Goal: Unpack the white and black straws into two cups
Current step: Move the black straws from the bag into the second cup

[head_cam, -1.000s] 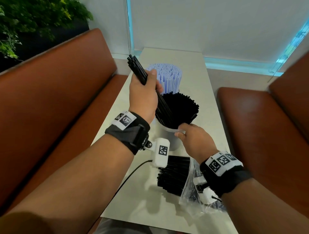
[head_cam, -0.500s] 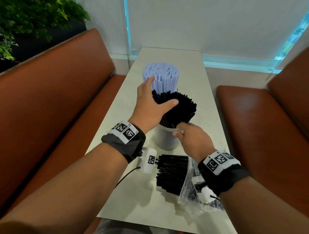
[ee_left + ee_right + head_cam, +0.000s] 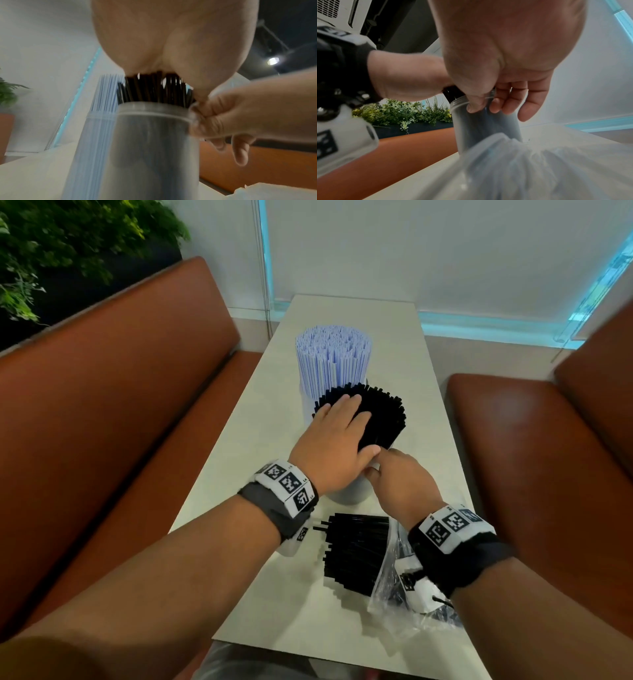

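Note:
A clear cup (image 3: 352,494) (image 3: 154,142) (image 3: 481,125) in the middle of the table holds a dense bunch of black straws (image 3: 383,419) (image 3: 154,89). My left hand (image 3: 335,436) lies flat on the straw tops, fingers straight, pressing down. My right hand (image 3: 394,477) (image 3: 481,105) pinches the cup's rim on its near right side, thumb inside, fingers outside. Behind it a second cup holds white straws (image 3: 332,361) (image 3: 106,93). More black straws (image 3: 359,553) lie loose on the table near me, half out of a clear plastic bag (image 3: 400,594).
The narrow pale table (image 3: 356,313) runs away from me between two brown benches (image 3: 120,412) (image 3: 534,446). A green plant (image 3: 68,244) stands at the far left. A white wall and window strip close off the far end.
My left hand dropped a bunch of black straws into the cup, then flattened on top of them. The right hand kept its hold on the rim.

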